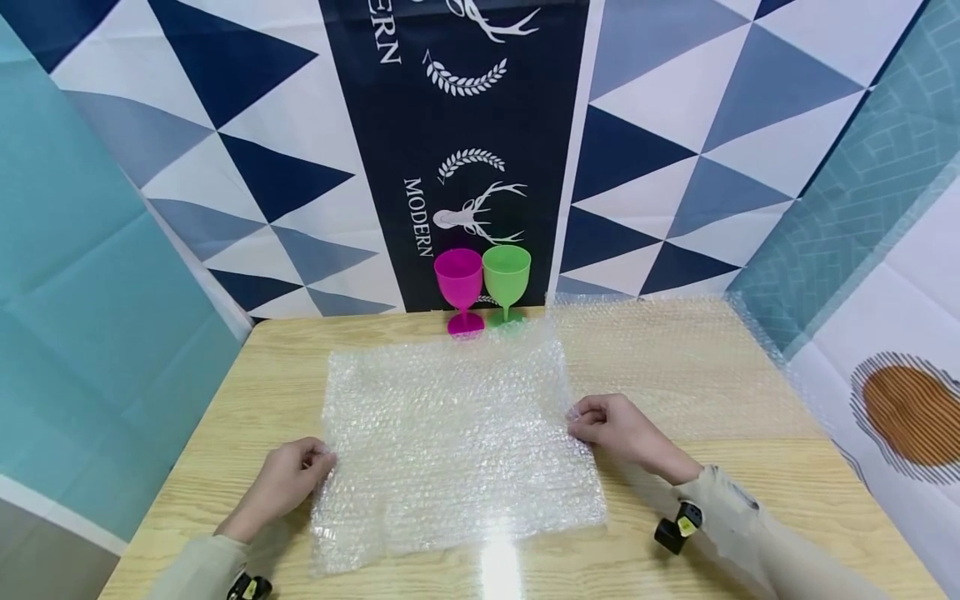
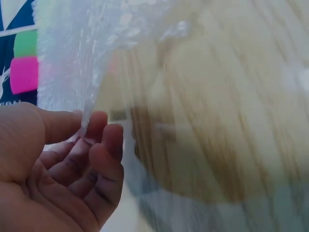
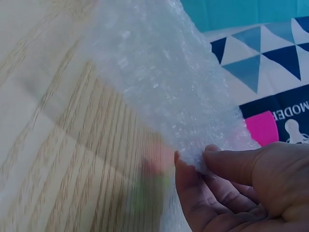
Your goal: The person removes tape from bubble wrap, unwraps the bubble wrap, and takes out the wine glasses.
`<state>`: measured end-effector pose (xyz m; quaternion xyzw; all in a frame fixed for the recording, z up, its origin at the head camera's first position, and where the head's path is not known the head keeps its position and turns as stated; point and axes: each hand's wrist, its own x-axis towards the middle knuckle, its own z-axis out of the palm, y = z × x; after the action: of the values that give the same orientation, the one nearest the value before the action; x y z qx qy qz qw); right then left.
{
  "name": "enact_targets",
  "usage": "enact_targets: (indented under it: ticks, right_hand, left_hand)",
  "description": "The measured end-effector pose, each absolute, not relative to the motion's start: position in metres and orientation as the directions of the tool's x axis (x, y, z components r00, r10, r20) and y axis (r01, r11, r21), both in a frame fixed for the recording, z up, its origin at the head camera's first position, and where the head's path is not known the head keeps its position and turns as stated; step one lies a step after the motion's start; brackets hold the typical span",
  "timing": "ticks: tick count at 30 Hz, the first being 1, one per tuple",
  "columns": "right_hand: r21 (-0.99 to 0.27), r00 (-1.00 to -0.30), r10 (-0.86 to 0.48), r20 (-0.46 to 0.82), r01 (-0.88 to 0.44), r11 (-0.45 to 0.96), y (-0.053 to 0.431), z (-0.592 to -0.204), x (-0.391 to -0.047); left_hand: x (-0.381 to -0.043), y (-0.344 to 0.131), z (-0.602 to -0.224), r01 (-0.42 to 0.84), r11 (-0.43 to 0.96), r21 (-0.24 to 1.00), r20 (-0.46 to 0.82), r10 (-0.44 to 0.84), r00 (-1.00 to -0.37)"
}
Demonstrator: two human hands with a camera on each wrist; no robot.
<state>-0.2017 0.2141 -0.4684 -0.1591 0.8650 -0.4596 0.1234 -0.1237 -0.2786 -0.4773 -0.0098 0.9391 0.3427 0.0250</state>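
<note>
A clear sheet of bubble wrap (image 1: pixel 457 442) spans between my two hands over the middle of the table. My left hand (image 1: pixel 291 477) pinches its left edge between thumb and forefinger, and the left wrist view shows the thin edge (image 2: pixel 87 116) caught there. On the opposite side my right hand (image 1: pixel 618 429) pinches the right edge; in the right wrist view the film (image 3: pixel 174 96) runs up and away from the fingertips. The sheet's far edge overlaps the bases of a magenta goblet (image 1: pixel 459 279) and a green goblet (image 1: pixel 507 275).
A second bubble wrap sheet (image 1: pixel 675 367) lies flat at the back right of the wooden table (image 1: pixel 292 367). Patterned cloth (image 1: pixel 465 125) hangs behind the goblets, with teal cloth (image 1: pixel 90 292) on the left side.
</note>
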Motion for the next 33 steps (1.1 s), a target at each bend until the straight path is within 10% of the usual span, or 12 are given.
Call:
enact_targets:
  ticks: [33]
  right_hand:
    - [-0.764, -0.962, -0.271, -0.041, -0.145, 0.629, 0.291, -0.473, -0.200]
  left_hand:
    - [-0.151, -0.216, -0.479, 0.155, 0.723, 0.674, 0.087, 0.130, -0.988]
